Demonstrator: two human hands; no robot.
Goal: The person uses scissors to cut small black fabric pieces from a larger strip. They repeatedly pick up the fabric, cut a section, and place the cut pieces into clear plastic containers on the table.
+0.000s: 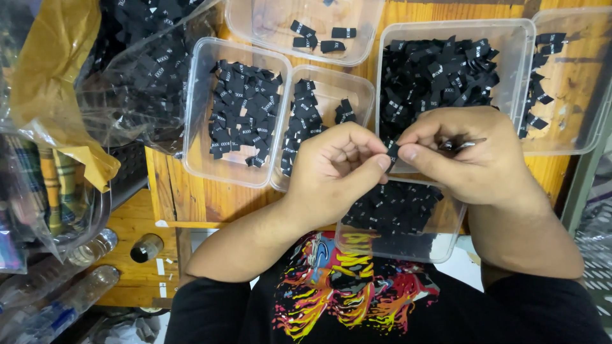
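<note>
A wooden table (191, 197) carries clear plastic trays (237, 111) of black labels. Left hand (335, 172) and right hand (468, 153) meet above the nearest tray, both pinching one black label (393, 151) between thumb and fingertips.

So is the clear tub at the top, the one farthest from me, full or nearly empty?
Nearly empty. The top clear tub holds only a few black labels; most of its floor is bare, while the tub beside it is heaped.

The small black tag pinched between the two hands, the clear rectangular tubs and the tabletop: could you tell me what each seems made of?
Small black tag: probably woven fabric, matte, folded. Clear rectangular tubs: thin plastic, transparent and glossy. Tabletop: wood, orange-brown with visible grain, looks varnished.
</note>
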